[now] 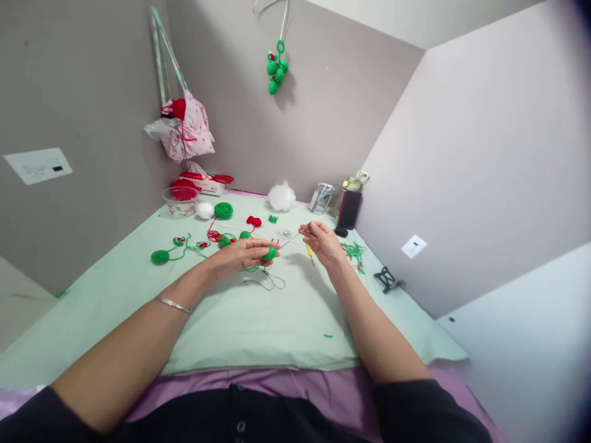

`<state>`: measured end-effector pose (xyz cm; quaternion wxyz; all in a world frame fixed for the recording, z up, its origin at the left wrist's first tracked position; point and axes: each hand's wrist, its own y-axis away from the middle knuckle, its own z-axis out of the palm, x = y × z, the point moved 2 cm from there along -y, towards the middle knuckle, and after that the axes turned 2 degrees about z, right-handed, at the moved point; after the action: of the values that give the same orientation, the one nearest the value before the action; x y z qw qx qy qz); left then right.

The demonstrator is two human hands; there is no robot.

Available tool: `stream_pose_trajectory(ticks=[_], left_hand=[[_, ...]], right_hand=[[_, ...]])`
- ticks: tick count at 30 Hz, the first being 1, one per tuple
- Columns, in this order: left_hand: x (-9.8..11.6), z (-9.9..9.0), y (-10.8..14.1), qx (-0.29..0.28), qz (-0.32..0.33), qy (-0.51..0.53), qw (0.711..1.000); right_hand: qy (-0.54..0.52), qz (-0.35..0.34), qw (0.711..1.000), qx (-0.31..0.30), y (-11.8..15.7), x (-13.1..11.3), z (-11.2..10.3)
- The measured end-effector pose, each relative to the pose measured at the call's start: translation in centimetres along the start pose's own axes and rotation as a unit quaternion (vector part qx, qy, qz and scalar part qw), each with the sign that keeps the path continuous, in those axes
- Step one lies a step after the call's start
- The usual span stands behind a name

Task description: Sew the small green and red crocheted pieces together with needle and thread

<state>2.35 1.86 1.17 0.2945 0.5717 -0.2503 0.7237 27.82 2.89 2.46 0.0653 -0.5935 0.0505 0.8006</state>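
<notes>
While left hand (240,255) pinches green crochet ball (270,253) | right hand (321,241) grips needle (292,240), far right of it | ball likely soft, light: hold its sides.

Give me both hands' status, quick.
Left hand: closed on a small green crocheted piece.
Right hand: fingers pinched on a thin needle pointing toward that piece.

yarn ball (223,210) right of bowl (180,200)
</notes>
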Motion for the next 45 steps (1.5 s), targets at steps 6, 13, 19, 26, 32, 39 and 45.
stream_pose_trajectory(ticks=[6, 13, 19, 26, 32, 39, 45], left_hand=[[0.3, 0.2, 0.4, -0.055, -0.018, -0.027, 0.998], [0.9, -0.9, 0.6, -0.030, 0.031, 0.027, 0.999], [0.6, -0.6, 0.4, -0.017, 0.025, 0.043, 0.999], [0.2, -0.6, 0.0, 0.028, 0.030, 0.023, 0.999], [-0.3, -1.1, -0.4, 0.051, -0.003, 0.038, 0.998], [0.6, -0.7, -0.1, 0.004, 0.027, 0.085, 0.996], [1.3, -1.5, 0.3, 0.032, 0.057, 0.127, 0.990]], right_hand=[[-0.061, 0.085, 0.986, -0.129, 0.8, 0.2, 1.3], [-0.053, -0.022, 0.998, 0.007, -1.1, -3.0, -5.6], [-0.048, -0.037, 0.998, 0.013, -1.4, -3.0, -5.8], [0.113, 0.068, 0.957, -0.259, 3.3, 2.2, 4.9], [0.225, 0.045, 0.906, -0.357, 4.4, 0.3, 4.3], [0.054, 0.075, 0.964, -0.248, 2.3, -0.7, 1.7], [-0.055, 0.085, 0.987, -0.127, 0.0, -0.8, -1.2]])
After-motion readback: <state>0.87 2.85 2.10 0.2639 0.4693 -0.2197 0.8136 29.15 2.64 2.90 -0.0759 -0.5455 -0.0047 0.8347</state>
